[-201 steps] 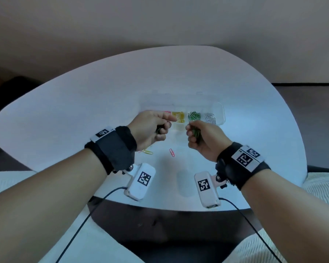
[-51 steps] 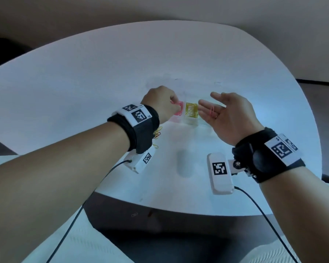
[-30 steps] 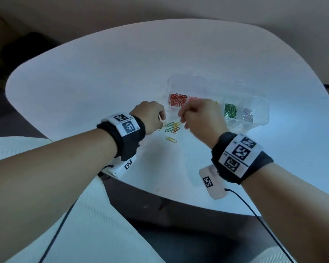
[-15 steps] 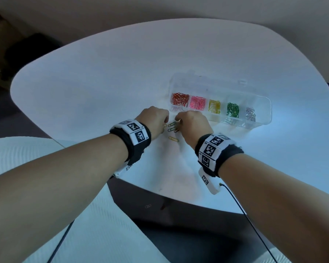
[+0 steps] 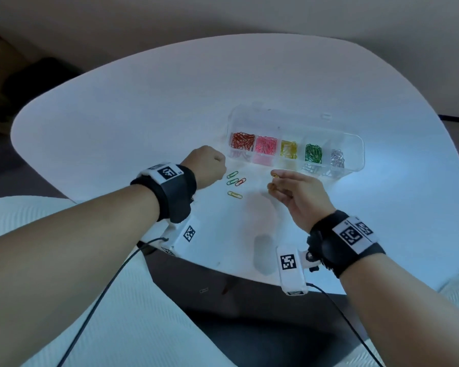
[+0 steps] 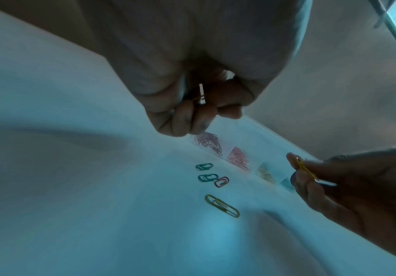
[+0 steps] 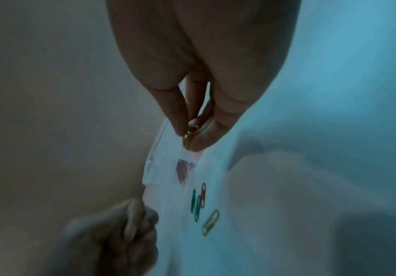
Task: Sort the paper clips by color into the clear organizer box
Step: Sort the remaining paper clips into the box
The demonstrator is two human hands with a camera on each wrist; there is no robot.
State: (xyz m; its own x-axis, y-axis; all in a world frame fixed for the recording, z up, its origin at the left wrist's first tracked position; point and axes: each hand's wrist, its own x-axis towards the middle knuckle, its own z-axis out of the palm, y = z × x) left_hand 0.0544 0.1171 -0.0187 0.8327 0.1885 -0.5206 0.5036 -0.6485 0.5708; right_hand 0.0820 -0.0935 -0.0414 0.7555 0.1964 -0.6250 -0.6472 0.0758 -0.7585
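Note:
The clear organizer box (image 5: pixel 355 144) lies open on the white table, with red, pink, yellow, green and silver clips in separate compartments. Loose in front of it lie two green clips (image 5: pixel 232 175), a red clip (image 5: pixel 240 181) and a yellow clip (image 5: pixel 234 194). My right hand (image 5: pixel 274 181) hovers right of them, near the box's front wall, and pinches a yellow paper clip (image 7: pixel 190 134) between thumb and fingers. My left hand (image 5: pixel 219 168) is a curled fist just left of the loose clips. In the left wrist view its fingers (image 6: pixel 180 121) grip a small pale clip (image 6: pixel 201 93), colour unclear.
The white table (image 5: pixel 143 123) is rounded, and its near edge runs just under my wrists. Cables trail from both wrist cameras over my lap. A dark object stands on the floor at far left (image 5: pixel 40 75).
My right hand has lifted off the loose clips with a yellow clip and moved right, toward the box front. My left hand has stayed beside the loose clips.

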